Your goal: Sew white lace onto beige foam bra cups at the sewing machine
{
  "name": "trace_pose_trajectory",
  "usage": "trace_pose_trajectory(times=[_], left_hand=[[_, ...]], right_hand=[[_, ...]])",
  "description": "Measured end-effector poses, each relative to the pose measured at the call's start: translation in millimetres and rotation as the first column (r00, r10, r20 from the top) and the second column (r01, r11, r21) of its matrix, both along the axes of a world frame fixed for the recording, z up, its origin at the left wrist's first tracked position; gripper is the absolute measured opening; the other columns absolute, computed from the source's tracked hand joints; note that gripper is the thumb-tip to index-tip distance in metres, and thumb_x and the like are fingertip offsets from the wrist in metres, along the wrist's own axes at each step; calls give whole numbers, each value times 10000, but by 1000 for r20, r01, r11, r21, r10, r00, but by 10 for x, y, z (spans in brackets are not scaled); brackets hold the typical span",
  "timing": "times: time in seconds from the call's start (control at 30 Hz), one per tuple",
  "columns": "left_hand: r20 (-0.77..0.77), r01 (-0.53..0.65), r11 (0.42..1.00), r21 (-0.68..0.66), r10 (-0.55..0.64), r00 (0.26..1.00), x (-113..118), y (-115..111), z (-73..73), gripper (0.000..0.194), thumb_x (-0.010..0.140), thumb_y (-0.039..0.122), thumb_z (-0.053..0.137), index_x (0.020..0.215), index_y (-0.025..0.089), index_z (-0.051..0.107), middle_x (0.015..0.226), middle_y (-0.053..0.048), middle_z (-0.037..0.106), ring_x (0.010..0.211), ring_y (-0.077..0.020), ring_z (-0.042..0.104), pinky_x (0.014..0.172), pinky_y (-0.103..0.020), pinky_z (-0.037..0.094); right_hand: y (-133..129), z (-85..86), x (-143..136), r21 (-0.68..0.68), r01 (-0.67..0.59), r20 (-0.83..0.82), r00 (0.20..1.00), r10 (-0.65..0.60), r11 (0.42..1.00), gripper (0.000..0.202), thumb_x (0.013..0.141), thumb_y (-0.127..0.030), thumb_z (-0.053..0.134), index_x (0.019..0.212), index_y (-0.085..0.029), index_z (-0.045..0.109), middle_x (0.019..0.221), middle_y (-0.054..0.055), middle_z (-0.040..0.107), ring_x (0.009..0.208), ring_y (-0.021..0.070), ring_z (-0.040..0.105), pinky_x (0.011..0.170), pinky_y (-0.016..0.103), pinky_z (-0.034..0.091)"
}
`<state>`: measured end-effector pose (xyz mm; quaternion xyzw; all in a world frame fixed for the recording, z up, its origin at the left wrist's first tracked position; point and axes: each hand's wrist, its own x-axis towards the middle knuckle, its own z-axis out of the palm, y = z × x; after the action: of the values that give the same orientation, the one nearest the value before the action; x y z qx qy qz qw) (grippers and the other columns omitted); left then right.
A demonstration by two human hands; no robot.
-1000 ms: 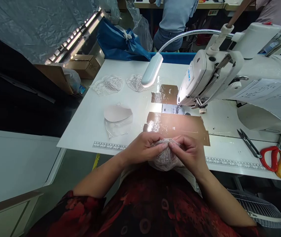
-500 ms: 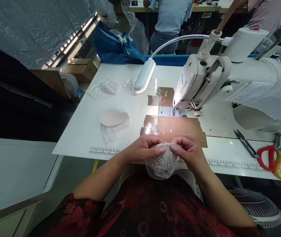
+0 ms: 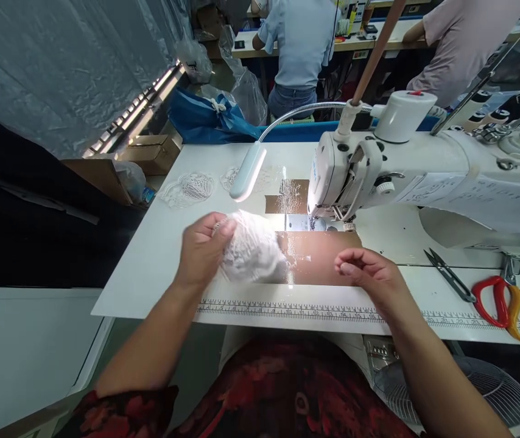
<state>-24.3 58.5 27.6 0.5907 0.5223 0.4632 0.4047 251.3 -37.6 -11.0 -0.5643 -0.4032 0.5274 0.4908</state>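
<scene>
the left hand [image 3: 201, 250] has its grip pinching a white lace piece [image 3: 251, 248] over the surface [image 3: 150, 274], while the right hand's [image 3: 376, 277] curled grip might be parted or pressed together, i cannot tell.

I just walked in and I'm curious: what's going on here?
The person's left hand holds white lacy fabric over the table, near the sewing machine. The right hand is loosely curled, apart from the fabric; whether it holds anything small is unclear. Two more lacy pieces lie farther back, with scissors at the right.
</scene>
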Motion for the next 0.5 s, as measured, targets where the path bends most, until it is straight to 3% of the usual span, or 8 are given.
trace_pose_trajectory(times=[0.07, 0.1, 0.13, 0.2, 0.23, 0.3, 0.37, 0.5], left_hand=[[-346, 30, 955, 294, 78, 935, 56, 159, 17, 235, 859, 311, 572, 676, 165, 556, 574, 24, 488, 544, -107, 442, 551, -229, 375], [-534, 138, 916, 377, 93, 841, 155, 213, -28, 247, 876, 278, 545, 657, 162, 555, 588, 4, 511, 573, -123, 465, 573, -246, 379], [-693, 277, 874, 400, 90, 715, 292, 248, -105, 259, 887, 241, 517, 645, 157, 558, 606, -23, 538, 602, -143, 490, 591, -266, 383], [-931, 530, 818, 223, 19, 364, 623, 253, -318, 201, 874, 138, 479, 720, 129, 607, 689, -90, 610, 687, -198, 556, 601, -298, 397], [-951, 572, 801, 176, -12, 310, 786, 225, -427, 186, 839, 82, 482, 715, 119, 616, 688, -106, 619, 696, -215, 571, 589, -306, 396], [-967, 620, 775, 118, -52, 249, 1038, 125, -590, 187, 826, 40, 471, 758, 101, 634, 708, -123, 632, 720, -239, 594, 590, -321, 410], [-971, 642, 762, 89, -77, 227, 1154, 7, -638, 191, 852, 63, 465, 794, 84, 646, 724, -135, 636, 725, -254, 602, 594, -338, 427], [-961, 661, 750, 13, -172, 214, 1065, -83, -479, 273, 932, 226, 461, 811, 85, 662, 759, -139, 644, 758, -263, 601, 662, -377, 480]], right_hand=[[27, 24, 114, 26, -25, 157, 987, 21, 999, 228, 803, -388, 710, 963, -226, 703, 946, 25, 706, 885, 163, 638, 799, 289, 501], [63, 36, 148, 49, -59, 243, 969, 45, 997, 218, 827, -383, 680, 979, -229, 703, 967, 29, 709, 902, 172, 638, 801, 295, 498], [114, 48, 166, 72, -105, 333, 940, 76, 992, 210, 849, -370, 647, 996, -231, 702, 990, 32, 712, 914, 181, 639, 800, 303, 495], [250, 65, 163, 97, -199, 517, 847, 121, 975, 199, 877, -319, 583, 1011, -234, 703, 1017, 34, 719, 910, 193, 640, 788, 318, 488], [325, 66, 145, 95, -234, 601, 788, 132, 968, 205, 883, -287, 553, 1009, -233, 706, 1015, 36, 724, 905, 200, 640, 786, 326, 482], [456, 45, 87, 78, -293, 731, 667, 145, 953, 243, 892, -232, 497, 1010, -227, 709, 1017, 42, 728, 918, 211, 634, 797, 337, 470], [536, -9, 10, 75, -355, 807, 571, 153, 932, 287, 901, -189, 455, 1042, -212, 704, 1056, 55, 718, 952, 213, 620, 803, 326, 457], [543, -156, -151, 13, -451, 919, 356, 167, 892, 307, 891, -97, 415, 992, -177, 693, 986, 71, 674, 860, 188, 573, 697, 282, 411]])
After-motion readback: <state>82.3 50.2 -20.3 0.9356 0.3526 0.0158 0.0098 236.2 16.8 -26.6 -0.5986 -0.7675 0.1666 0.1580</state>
